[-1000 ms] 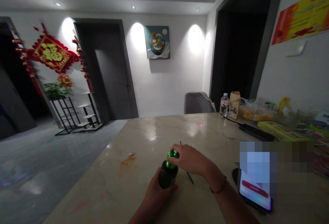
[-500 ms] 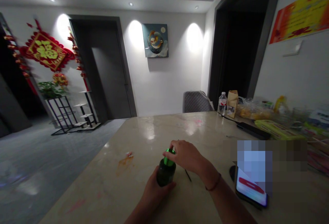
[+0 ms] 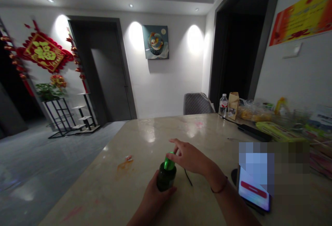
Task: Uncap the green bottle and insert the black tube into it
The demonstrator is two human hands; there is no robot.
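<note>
A dark green bottle (image 3: 166, 179) stands upright in front of me, with a shiny green cap (image 3: 169, 162) on top. My left hand (image 3: 159, 193) is wrapped round the lower part of the bottle, its thumb along the right side. At the cap is my right hand (image 3: 188, 155): the thumb lies against its near upper side and a curled finger sits behind it. The index finger is raised and stretched out above the cap. A thin dark cord or stick (image 3: 188, 177) lies on the table just right of the bottle.
The pale stone table (image 3: 93, 191) bears an orange-brown stain (image 3: 125, 165). To the right are a lit phone (image 3: 254, 191), a black power strip (image 3: 254, 132), a yellow-green packet (image 3: 280, 132), a water bottle (image 3: 223, 105) and a paper bag (image 3: 233, 105). A grey chair (image 3: 197, 104) stands beyond.
The right index finger has lifted off the cap and straightened, and more of the cap shows. My left hand still holds the bottle. The view has shifted slightly.
</note>
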